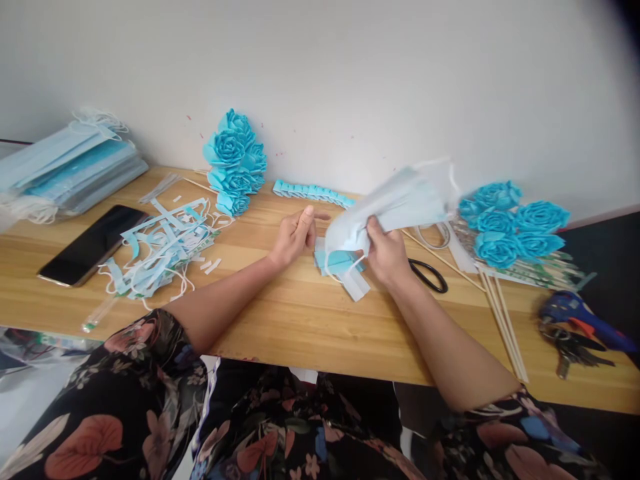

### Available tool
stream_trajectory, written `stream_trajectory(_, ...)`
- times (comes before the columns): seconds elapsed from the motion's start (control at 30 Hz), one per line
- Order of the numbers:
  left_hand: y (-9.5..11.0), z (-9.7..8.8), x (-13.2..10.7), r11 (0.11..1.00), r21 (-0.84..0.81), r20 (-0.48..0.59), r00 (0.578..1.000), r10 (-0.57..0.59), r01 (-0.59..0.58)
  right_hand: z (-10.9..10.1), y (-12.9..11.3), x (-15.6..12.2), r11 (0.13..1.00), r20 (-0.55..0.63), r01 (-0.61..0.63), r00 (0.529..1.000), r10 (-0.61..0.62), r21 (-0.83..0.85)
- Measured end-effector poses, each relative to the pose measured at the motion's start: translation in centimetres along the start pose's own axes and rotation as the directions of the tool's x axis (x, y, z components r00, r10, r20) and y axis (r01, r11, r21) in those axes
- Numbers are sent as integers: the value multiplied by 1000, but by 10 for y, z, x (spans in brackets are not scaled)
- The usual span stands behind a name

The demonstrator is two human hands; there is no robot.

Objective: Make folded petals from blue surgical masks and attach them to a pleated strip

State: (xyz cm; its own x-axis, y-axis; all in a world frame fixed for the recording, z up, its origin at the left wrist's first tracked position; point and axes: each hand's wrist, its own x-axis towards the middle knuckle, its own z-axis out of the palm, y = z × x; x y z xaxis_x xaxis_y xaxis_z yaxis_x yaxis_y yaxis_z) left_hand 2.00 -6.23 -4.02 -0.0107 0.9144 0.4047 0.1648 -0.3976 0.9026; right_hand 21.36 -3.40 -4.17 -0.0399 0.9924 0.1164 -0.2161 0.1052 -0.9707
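Note:
My right hand [387, 252] grips a pale blue face mask [395, 200] by its near edge, holding it up over the table. One white ear loop sticks out at the mask's far end, and another hangs near my wrist side. Beside it, my left hand [296, 235] holds nothing; its thumb and index finger are apart, the other fingers curled. Below the mask lie blue fabric pieces [327, 261] and a pale cut strip [356, 287]. A black scissor handle [429, 275] shows right of my right hand; its blades are hidden.
At left are a stack of masks [75, 170], a phone [93, 247] and a heap of mask scraps [160, 250]. Blue fabric roses [233, 160] and a folded strip [313, 192] sit by the wall. Right: more roses [500, 243], sticks [503, 327], a tape roll [434, 235], a glue gun [575, 313], keys [575, 350].

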Motion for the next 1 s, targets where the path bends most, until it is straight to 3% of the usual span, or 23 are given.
stream_trajectory(0.1, 1, -1, 1, 999, -24, -10, 1000, -21, 21, -5, -9, 5, 965, 92, -170, 984, 154, 201)
stream_trajectory(0.2, -1, -1, 2, 997, -54, -8, 998, -60, 60, -9, -15, 7, 938, 230, -220, 960, 159, 268)
stream_trajectory(0.27, 0, 0, 1, 995, -77, 11, 998, -63, 64, -8, -15, 6, 954, 256, -209, 955, 152, 215)
stream_trajectory(0.4, 1, 0, -2, 992, -119, 107, 994, -30, 42, 2, -6, -1, 968, 148, -246, 957, 249, -39)
stream_trajectory(0.53, -2, -1, -2, 986, -149, 206, 973, 105, -75, 7, 1, -7, 965, 86, -169, 978, 189, -202)
stream_trajectory(0.63, -7, 0, 0, 980, -158, 234, 960, 157, -122, 5, 4, -7, 968, 82, -111, 988, 132, -227)
stream_trajectory(0.8, -11, 3, 0, 988, -151, 219, 973, 75, -42, 2, 5, -5, 971, 125, -12, 991, 43, -239)
stream_trajectory(1.0, -18, 6, 2, 992, -124, 145, 989, -4, 22, 2, 1, -12, 972, 294, 0, 953, 71, -235)
